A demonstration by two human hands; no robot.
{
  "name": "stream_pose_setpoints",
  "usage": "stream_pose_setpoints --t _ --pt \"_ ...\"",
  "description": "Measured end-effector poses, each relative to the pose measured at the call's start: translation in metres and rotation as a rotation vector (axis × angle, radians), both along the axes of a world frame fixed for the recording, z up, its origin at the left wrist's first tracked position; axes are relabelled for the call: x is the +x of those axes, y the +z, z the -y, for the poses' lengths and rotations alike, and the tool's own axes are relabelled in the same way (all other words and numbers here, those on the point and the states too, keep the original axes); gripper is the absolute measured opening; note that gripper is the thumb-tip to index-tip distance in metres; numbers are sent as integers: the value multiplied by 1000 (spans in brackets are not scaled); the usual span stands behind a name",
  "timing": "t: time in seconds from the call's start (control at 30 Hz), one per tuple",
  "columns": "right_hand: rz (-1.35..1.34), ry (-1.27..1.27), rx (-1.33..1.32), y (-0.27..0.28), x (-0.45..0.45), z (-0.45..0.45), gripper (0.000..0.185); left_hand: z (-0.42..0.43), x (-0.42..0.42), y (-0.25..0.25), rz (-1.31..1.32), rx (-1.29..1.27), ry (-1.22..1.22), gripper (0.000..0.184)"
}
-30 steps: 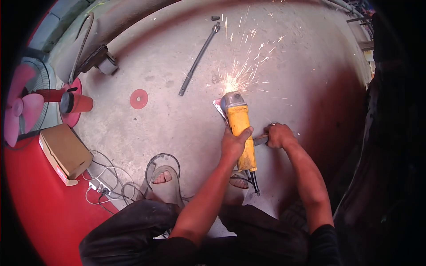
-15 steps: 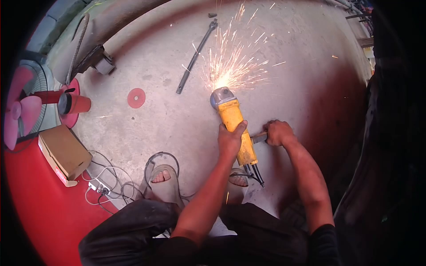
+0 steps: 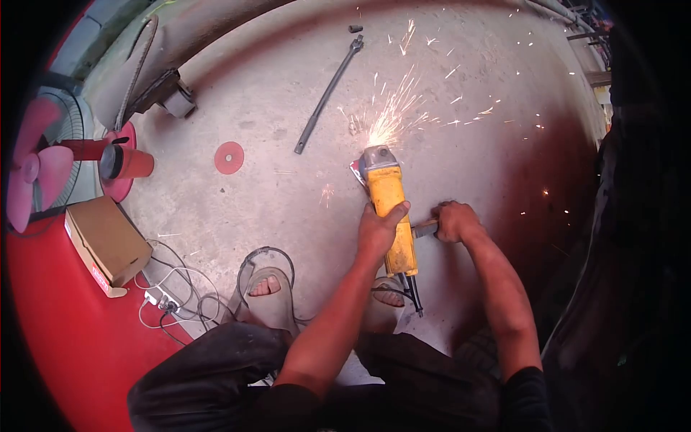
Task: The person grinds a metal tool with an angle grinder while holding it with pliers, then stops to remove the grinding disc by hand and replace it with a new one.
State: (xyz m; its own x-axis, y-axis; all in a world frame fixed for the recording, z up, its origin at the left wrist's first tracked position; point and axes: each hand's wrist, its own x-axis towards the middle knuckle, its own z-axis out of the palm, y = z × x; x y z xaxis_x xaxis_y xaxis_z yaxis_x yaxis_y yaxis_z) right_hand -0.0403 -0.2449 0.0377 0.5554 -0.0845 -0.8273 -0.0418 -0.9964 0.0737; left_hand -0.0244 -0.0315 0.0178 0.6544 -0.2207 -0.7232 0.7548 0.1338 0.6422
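Observation:
My left hand is wrapped round the yellow body of an angle grinder, thumb on top. The grinder's grey metal head points away from me, and bright sparks spray forward from it. Part of the disc shows at the head's left side. My right hand, to the right of the grinder, is closed on a flat bar-like piece that runs toward the grinder body. The far end of that piece is hidden behind the grinder. A black cord leaves the grinder's rear.
A red cutting disc and a long breaker bar lie on the concrete floor. To the left are a cardboard box, a pink-bladed fan, and a power strip with tangled cords. My sandalled feet are close below the grinder.
The grinder and my left hand have shifted slightly right and down in view, as the floor items shifted slightly too. The spark spray is thinner and leans more to the right.

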Motion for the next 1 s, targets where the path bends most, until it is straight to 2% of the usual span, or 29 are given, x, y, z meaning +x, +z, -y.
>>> stream_pose_setpoints --t 0.2,0.3,0.37,0.47,0.53,0.6,0.77,0.9,1.0 --pt "12 13 -21 1 -4 -1 37 8 0 2 -8 28 96 57" --pt "-22 -10 -18 3 1 -3 37 -2 5 3 9 40 -13 57" --pt "-11 -1 -14 2 0 -2 37 3 2 -4 18 12 40 62" --pt "29 7 -8 1 -6 2 36 10 -2 -6 17 24 117 57" --pt "58 14 7 1 -5 -1 36 2 3 1 8 18 45 57" --pt "-35 9 -24 5 2 -3 37 -2 6 4 9 9 -19 57" --pt "-5 0 -31 -2 -4 2 37 9 -5 -10 32 16 123 60" --pt "-60 -14 -27 -1 1 -1 37 -2 2 4 17 0 -4 60" --pt "15 1 -7 -1 -5 2 37 8 -6 -7 19 45 106 60"
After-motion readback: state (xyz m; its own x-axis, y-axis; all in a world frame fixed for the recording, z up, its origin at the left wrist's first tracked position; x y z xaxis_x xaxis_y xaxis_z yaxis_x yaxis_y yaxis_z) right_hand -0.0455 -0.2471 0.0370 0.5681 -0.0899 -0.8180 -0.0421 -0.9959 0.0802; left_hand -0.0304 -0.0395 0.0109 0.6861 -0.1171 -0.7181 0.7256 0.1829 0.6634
